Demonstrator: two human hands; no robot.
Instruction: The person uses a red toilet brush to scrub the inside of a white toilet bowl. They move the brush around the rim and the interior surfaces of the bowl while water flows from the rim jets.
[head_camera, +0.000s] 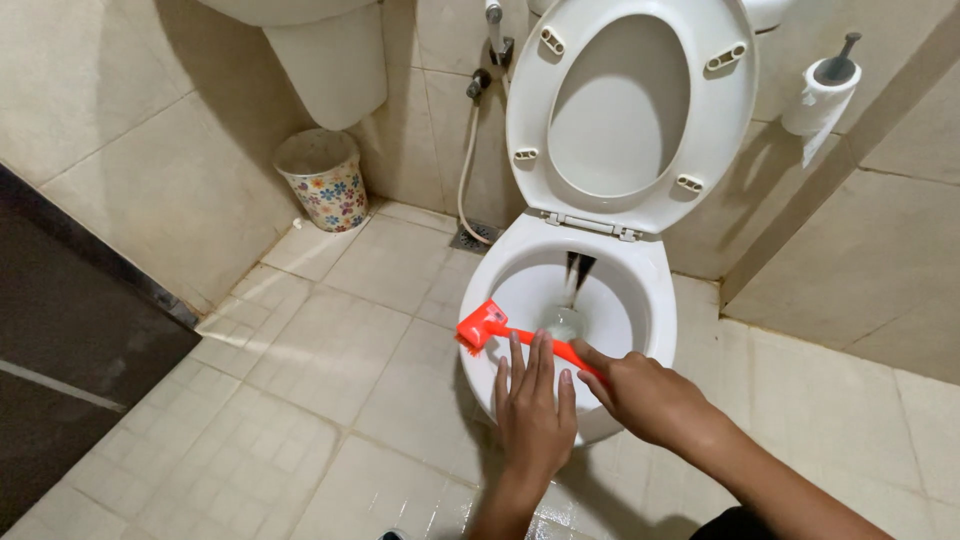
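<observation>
Head view showed the right hand (645, 395) clamped on the brush (500, 332), its head on the toilet (655, 290) rim at nine o'clock; left hand (535, 405) lay flat, fingers spread; scrubbing seemed underway.

A home bathroom — a white toilet (590, 300) with its seat raised, beige tiled floor (330, 400), a flowered bin (325, 182) and a paper roll (820, 100).
</observation>
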